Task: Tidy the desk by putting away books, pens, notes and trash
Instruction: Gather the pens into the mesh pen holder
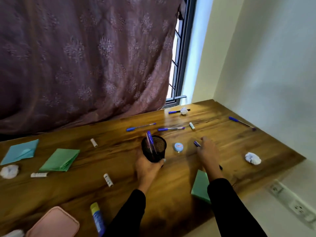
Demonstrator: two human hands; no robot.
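Left hand (148, 166) grips the black mesh pen cup (153, 148), tilted, blue pens (150, 140) poking out. Right hand (207, 152) seems to pinch a blue pen (197, 144), though it's blurred. Around them on the table (119, 151): loose pens, crumpled paper (253, 158), green notes (59, 159).

You face a glossy brown wooden surface (222, 134) beneath a patterned mauve curtain (85, 57), daylit dark-framed window (179, 65) and pale wall (265, 65).
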